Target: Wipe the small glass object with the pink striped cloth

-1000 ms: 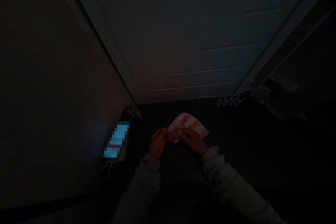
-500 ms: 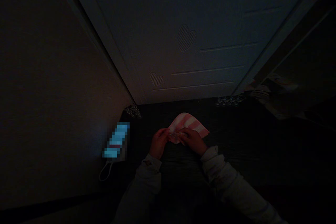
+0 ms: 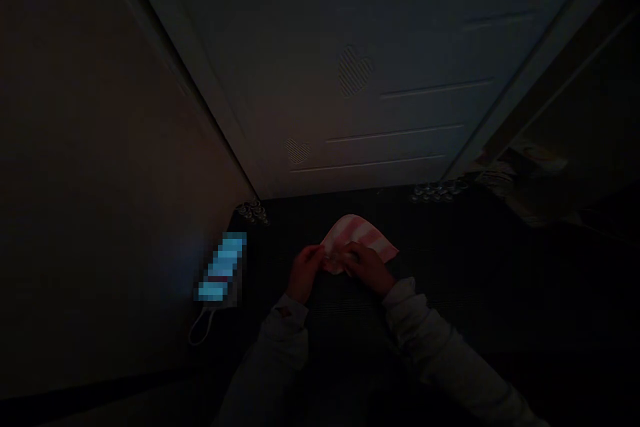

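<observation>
The scene is very dark. A pink-and-white striped cloth lies on a dark floor mat just in front of a closed door. My left hand pinches the cloth's near left edge with its fingers together. My right hand rests on the cloth's near edge, fingers curled onto the fabric. Both sleeves are light-coloured. The part of the cloth under my fingers is hidden.
A glowing blue screen lies on the floor to the left, with a white looped cord below it. The pale door with heart shapes stands ahead, a wall on the left. Small shiny objects and clutter sit at right.
My hands have drawn slightly closer together at the cloth's near edge. The cloth has hardly moved.
</observation>
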Demonstrator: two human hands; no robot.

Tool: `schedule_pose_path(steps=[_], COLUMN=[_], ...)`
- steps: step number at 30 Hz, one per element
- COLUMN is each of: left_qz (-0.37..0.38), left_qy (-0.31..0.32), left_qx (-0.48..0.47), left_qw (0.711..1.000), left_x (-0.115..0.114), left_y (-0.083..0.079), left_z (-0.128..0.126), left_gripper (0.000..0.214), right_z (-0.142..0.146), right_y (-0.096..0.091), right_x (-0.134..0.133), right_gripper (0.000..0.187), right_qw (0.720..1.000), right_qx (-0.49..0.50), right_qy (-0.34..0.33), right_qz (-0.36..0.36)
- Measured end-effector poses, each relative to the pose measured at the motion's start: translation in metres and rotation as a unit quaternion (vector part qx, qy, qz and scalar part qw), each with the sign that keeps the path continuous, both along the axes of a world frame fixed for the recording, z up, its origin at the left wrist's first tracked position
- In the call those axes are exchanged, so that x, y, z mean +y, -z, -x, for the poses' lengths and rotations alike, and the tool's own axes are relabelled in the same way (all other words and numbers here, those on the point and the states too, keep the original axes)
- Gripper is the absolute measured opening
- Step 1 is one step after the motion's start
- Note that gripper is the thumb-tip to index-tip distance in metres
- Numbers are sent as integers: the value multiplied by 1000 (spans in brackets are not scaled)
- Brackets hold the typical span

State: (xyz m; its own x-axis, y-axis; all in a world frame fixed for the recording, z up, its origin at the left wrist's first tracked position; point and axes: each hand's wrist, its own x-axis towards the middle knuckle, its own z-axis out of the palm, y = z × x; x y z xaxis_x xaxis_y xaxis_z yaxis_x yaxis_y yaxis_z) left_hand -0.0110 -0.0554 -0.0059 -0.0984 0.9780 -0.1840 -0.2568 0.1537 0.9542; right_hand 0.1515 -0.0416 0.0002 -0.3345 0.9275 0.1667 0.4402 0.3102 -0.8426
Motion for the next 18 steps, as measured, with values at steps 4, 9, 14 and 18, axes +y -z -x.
schedule_pose_path(steps=[4, 9, 14, 18], left_qz=[-9, -12, 3, 7], left_qy=[11, 12, -18, -33], left_qx=[15, -11, -82, -116], left_qw=[1000, 1000, 996, 993], left_x=[0, -1, -2, -1], left_y=[0, -3, -6, -6], left_z=[0, -1, -2, -1], left_gripper=[26, 27, 25, 25], right_z=[0, 2, 0, -1], right_y=[-2, -4, -6, -8], right_x=[-1, 0, 0, 0], right_gripper=[15, 22, 24, 23], right_qw=[1000, 997, 994, 994], right_qx=[6, 12, -70, -72], right_qy=[8, 67, 44, 1], right_qz=[13, -26, -70, -77])
